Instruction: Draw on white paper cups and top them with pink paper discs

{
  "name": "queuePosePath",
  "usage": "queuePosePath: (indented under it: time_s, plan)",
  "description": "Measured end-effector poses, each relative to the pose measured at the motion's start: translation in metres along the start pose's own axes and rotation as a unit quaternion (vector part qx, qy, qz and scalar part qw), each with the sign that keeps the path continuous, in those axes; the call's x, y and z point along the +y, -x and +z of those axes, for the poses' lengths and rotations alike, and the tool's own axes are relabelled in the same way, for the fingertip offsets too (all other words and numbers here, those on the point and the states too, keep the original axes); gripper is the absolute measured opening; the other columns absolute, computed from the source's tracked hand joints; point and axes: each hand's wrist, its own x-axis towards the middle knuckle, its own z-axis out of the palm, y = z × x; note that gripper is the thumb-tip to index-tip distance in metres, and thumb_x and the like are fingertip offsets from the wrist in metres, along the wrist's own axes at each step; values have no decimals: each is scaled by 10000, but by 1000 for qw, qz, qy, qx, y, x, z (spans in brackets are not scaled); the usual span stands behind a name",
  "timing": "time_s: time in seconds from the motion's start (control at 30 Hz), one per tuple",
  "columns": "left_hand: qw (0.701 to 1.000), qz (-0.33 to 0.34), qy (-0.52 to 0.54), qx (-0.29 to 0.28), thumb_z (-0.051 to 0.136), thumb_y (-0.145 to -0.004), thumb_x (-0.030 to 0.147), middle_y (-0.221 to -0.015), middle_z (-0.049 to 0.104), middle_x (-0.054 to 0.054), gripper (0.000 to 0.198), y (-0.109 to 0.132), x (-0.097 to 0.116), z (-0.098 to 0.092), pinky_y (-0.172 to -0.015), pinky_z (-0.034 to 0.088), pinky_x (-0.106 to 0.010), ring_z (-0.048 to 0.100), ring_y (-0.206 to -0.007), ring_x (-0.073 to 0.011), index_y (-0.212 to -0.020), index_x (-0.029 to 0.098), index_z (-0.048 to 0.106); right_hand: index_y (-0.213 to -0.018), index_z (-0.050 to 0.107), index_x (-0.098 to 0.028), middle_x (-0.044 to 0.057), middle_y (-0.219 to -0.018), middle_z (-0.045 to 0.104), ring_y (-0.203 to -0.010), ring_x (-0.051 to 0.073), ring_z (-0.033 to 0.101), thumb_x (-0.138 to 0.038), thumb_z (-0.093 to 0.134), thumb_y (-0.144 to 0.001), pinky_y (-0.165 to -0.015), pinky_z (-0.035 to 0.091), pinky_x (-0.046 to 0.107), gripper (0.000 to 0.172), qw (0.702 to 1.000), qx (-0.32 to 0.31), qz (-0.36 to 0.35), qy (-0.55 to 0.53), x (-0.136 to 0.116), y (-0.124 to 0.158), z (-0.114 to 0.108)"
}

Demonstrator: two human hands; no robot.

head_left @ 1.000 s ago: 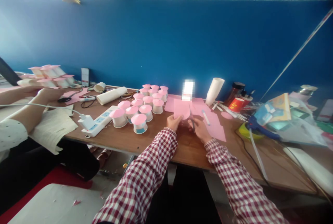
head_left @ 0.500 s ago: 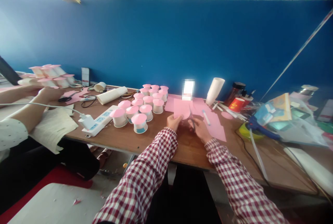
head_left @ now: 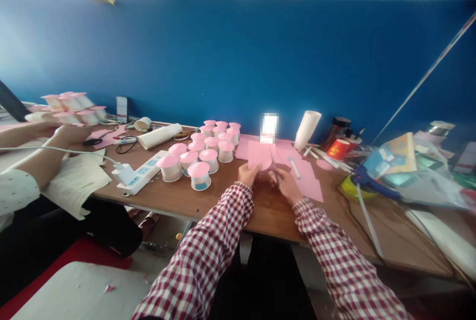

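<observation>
My left hand (head_left: 248, 175) is closed on the lower left edge of a sheet of pink paper (head_left: 256, 153), thumb on top. In my right hand (head_left: 285, 184) is a pair of scissors (head_left: 274, 167), its blades at the paper's right side, where the edge looks curved. More pink sheets (head_left: 310, 181) lie flat behind and to the right, with a white marker-like stick (head_left: 295, 167) on them. To the left of my hands stand several white paper cups (head_left: 201, 182) topped with pink paper discs (head_left: 198, 169).
A power strip (head_left: 145, 173) and a paper roll (head_left: 159, 136) lie left. At the right are a white tube (head_left: 307, 130), a red cup (head_left: 337, 150), a glue gun (head_left: 375, 183) with its cable, and a plastic bag (head_left: 401, 171). Another person's hands (head_left: 70, 134) work at far left.
Almost nothing differs. The pink paper and the scissors at my hands shift very slightly; both hands keep their hold.
</observation>
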Motion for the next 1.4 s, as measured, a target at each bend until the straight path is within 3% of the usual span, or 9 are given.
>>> queuePosePath:
  time_s: [0.93, 1.4]
  plan:
    - [999, 21, 34, 4, 808, -554, 354, -493, 573, 9, 358, -3, -5, 1, -401, 399, -195, 483, -409, -65, -697, 86, 619, -913, 681, -119, -3, -585, 581, -499, 114, 540, -604, 660, -682, -502, 471, 246, 538, 1000, -12, -18, -5, 9, -3, 0]
    - [1000, 11, 14, 0, 810, -542, 324, -499, 583, -8, 326, -2, -3, 0, -418, 404, -200, 498, -435, -76, -686, 78, 651, -1029, 672, -133, 6, -620, 604, -538, 129, 571, -581, 647, -712, -532, 506, 262, 550, 1000, -10, -10, -6, 10, -4, 0]
